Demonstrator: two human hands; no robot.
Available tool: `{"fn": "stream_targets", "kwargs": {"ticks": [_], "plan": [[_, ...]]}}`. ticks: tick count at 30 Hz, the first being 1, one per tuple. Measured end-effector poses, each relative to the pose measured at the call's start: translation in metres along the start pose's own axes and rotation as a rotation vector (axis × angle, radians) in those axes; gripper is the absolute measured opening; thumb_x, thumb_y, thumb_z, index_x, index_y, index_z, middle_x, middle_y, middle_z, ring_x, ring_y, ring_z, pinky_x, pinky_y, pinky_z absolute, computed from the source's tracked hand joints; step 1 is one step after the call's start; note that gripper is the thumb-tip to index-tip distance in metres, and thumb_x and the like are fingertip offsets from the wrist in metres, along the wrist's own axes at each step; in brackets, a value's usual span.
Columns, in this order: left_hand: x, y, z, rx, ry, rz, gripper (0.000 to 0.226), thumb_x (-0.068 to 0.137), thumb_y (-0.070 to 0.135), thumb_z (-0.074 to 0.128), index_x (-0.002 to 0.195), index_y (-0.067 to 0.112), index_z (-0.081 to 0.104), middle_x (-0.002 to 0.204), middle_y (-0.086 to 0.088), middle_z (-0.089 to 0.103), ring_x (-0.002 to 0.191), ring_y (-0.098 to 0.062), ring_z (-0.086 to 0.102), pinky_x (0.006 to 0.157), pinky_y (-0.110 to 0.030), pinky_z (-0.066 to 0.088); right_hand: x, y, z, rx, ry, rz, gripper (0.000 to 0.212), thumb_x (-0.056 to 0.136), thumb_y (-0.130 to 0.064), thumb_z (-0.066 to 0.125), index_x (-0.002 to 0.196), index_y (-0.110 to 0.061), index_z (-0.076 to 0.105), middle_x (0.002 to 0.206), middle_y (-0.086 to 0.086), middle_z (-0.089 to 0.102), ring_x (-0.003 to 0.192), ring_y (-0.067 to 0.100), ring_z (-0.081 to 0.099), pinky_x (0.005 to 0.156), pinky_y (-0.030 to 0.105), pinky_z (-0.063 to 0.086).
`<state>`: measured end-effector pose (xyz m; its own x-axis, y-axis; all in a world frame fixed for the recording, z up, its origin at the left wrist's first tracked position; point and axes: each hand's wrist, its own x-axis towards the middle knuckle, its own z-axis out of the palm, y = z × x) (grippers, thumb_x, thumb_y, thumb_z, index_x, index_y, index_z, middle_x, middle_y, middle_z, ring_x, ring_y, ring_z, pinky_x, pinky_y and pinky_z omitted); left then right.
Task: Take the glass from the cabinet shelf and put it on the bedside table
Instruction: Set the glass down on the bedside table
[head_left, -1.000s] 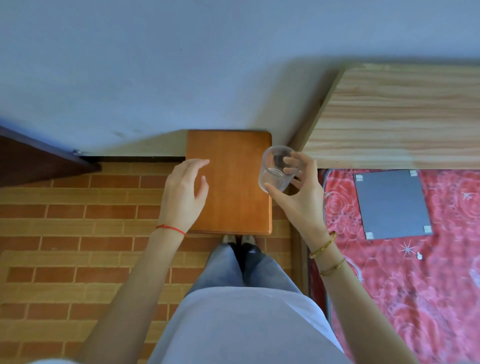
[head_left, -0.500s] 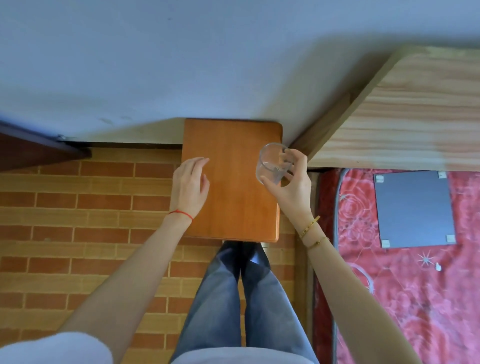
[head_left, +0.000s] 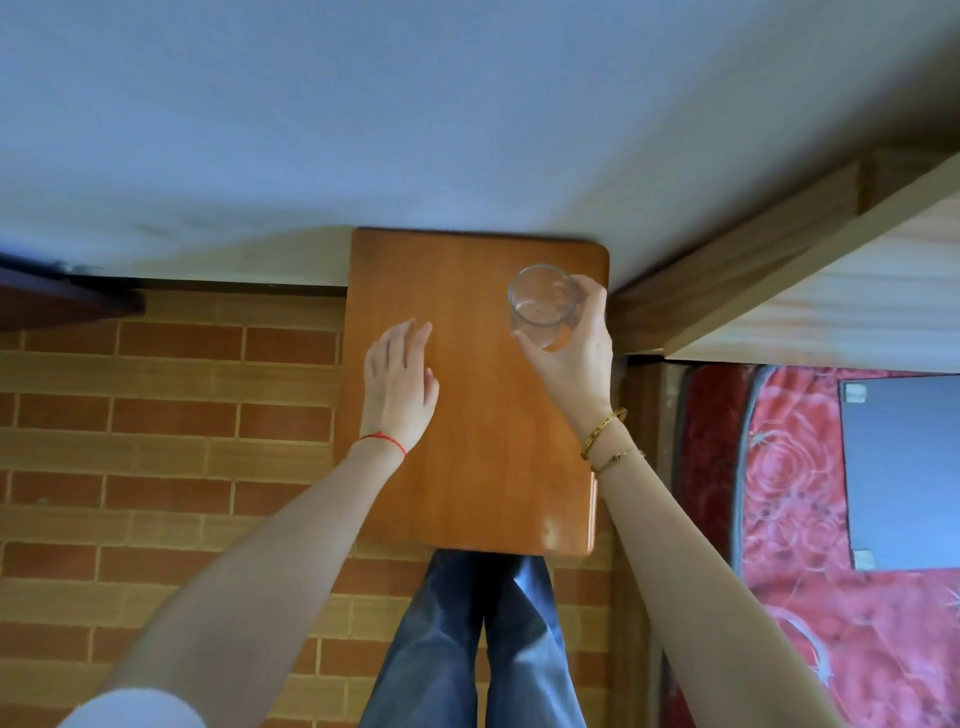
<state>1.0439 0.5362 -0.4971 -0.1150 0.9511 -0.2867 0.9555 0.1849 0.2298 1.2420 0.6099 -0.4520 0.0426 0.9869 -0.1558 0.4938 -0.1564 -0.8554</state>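
Observation:
A clear, empty glass (head_left: 540, 304) is upright over the far right corner of the small orange-brown bedside table (head_left: 483, 467). My right hand (head_left: 576, 358) is wrapped around its right side, thumb in front and fingers behind. Whether the glass base touches the tabletop I cannot tell. My left hand (head_left: 400, 387) hovers palm down over the table's left side, fingers apart, holding nothing.
A pale wooden headboard (head_left: 810, 291) stands right of the table, with a red patterned mattress (head_left: 810, 545) and a grey square pad (head_left: 904, 473) below it. A white wall runs behind the table. A dark door edge (head_left: 62, 301) is at far left. My legs stand at the table's near edge on the brick-pattern floor.
My right hand has carried the glass from beside the table's right edge to over its far right corner and lower. My head moved closer. My left hand stays over the left side.

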Motion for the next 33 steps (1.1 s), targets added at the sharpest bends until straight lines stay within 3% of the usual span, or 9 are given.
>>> {"fn": "stream_targets", "kwargs": {"ticks": [9,13,19,26,29,33], "plan": [[0.009,-0.011,0.066,0.012,-0.003,-0.028,0.052,0.096,0.022,0.042,0.147,0.011,0.037,0.152,-0.018,0.038,0.143,-0.035,0.035,0.117,-0.056,0.029,0.034,0.040,0.042,-0.015,0.009,-0.029,0.074,0.070,-0.024,0.082,0.130,-0.025,0.038,0.127,-0.011,0.055,0.110,0.008,0.059,0.085,0.007,0.047],[0.007,-0.015,0.084,0.023,0.027,-0.039,0.052,0.100,0.025,0.026,0.150,0.012,0.033,0.156,-0.016,0.034,0.146,-0.034,0.030,0.119,-0.057,0.022,0.045,0.049,0.053,-0.008,0.033,-0.041,0.073,0.070,-0.024,0.081,0.129,-0.025,0.039,0.127,-0.013,0.054,0.112,0.009,0.059,0.091,0.021,0.052],[0.010,-0.021,0.101,0.053,0.113,-0.023,0.053,0.099,0.029,0.029,0.151,0.016,0.032,0.156,-0.014,0.034,0.146,-0.032,0.027,0.121,-0.056,0.017,0.055,0.061,0.062,0.002,0.026,-0.082,0.073,0.071,-0.021,0.081,0.131,-0.020,0.039,0.124,-0.013,0.052,0.109,0.001,0.055,0.087,0.003,0.043],[0.009,-0.022,0.104,0.059,0.143,-0.018,0.055,0.099,0.035,0.020,0.151,0.018,0.031,0.156,-0.013,0.035,0.145,-0.032,0.029,0.120,-0.056,0.017,0.046,0.072,0.067,-0.025,0.027,-0.111,0.073,0.073,-0.018,0.082,0.132,-0.014,0.039,0.127,-0.007,0.051,0.112,0.001,0.051,0.089,0.001,0.040],[0.010,-0.023,0.106,0.060,0.153,-0.027,0.056,0.099,0.036,0.020,0.151,0.019,0.031,0.156,-0.013,0.035,0.145,-0.032,0.030,0.121,-0.055,0.016,0.048,0.075,0.067,-0.029,0.007,-0.091,0.074,0.074,-0.021,0.081,0.134,-0.017,0.037,0.128,-0.011,0.048,0.111,-0.004,0.050,0.088,-0.001,0.039],[0.008,-0.025,0.106,0.085,0.154,-0.018,0.055,0.099,0.035,0.023,0.150,0.018,0.032,0.155,-0.014,0.036,0.145,-0.032,0.030,0.120,-0.056,0.018,0.048,0.077,0.064,-0.039,-0.028,-0.089,0.076,0.075,-0.022,0.081,0.137,-0.014,0.038,0.134,0.000,0.051,0.116,0.006,0.050,0.087,-0.004,0.037]]}}
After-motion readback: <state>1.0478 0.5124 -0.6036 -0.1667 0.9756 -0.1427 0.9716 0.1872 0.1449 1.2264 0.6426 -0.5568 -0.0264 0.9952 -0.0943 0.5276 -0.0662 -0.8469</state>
